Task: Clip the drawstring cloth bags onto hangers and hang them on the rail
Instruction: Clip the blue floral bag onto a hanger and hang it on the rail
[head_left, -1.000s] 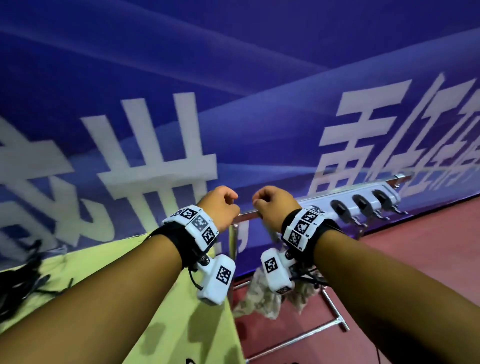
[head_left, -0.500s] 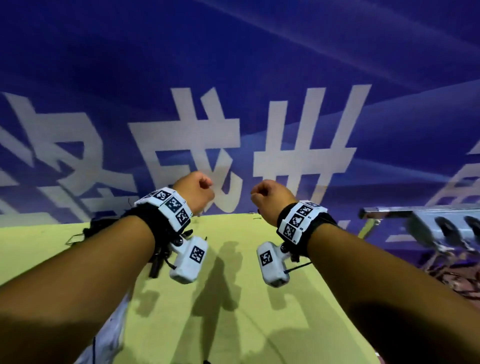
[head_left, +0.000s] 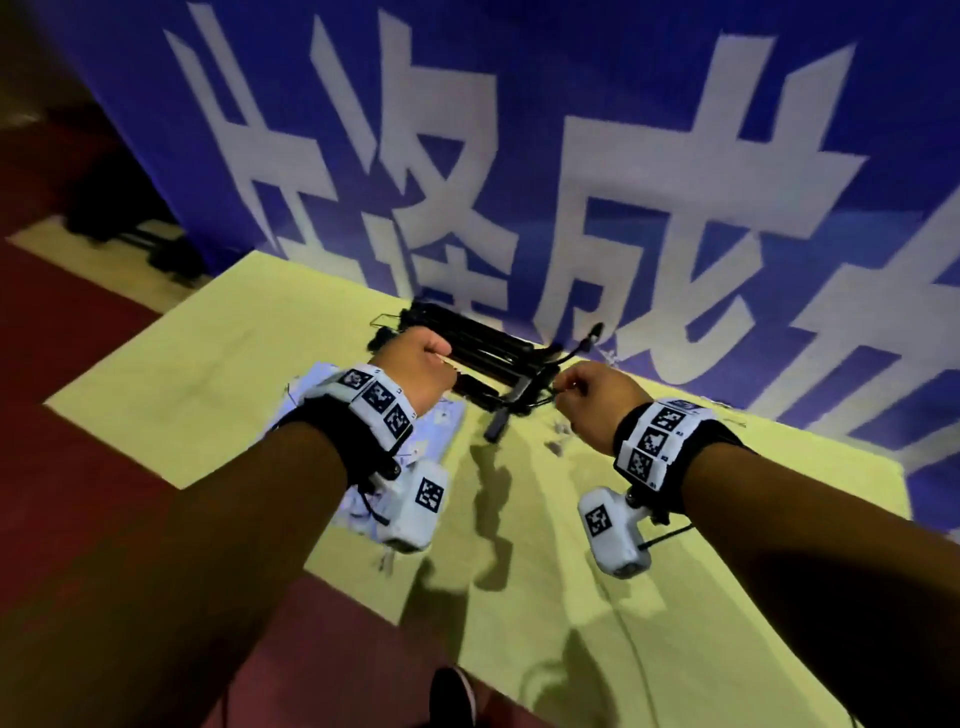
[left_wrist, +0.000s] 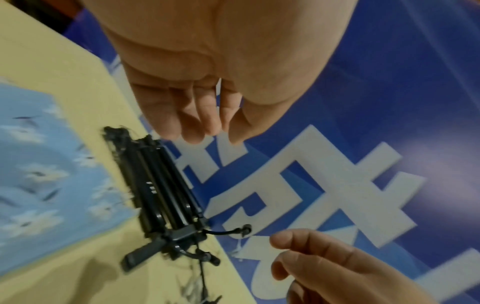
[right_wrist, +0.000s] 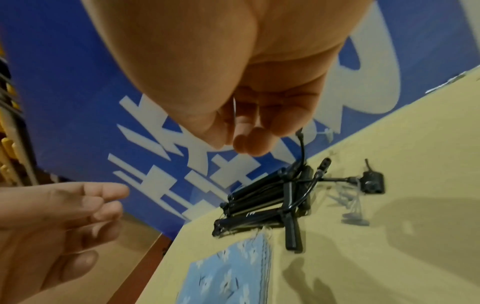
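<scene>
A pile of black clip hangers (head_left: 493, 353) (left_wrist: 158, 195) (right_wrist: 262, 201) lies at the back of the yellow table (head_left: 571, 597), against the banner. A light blue flowered cloth bag (head_left: 317, 382) (left_wrist: 52, 174) (right_wrist: 233, 273) lies flat just left of the pile. My left hand (head_left: 436, 356) (left_wrist: 207, 131) hovers over the left end of the hangers, fingers loosely curled and holding nothing. My right hand (head_left: 566, 387) (right_wrist: 249, 144) hovers at the right end of the pile, also loosely curled and holding nothing. The rail is out of view.
A blue banner (head_left: 675, 130) with large white characters stands right behind the table. Small pale scraps (head_left: 561, 441) and a small black piece (right_wrist: 374, 183) lie right of the hangers. Red floor (head_left: 78, 338) lies left; a shoe (head_left: 452, 696) shows below.
The view has swung left from the rail to the yellow table. Both hands left the rail and now hover above the hanger pile and the blue bag.
</scene>
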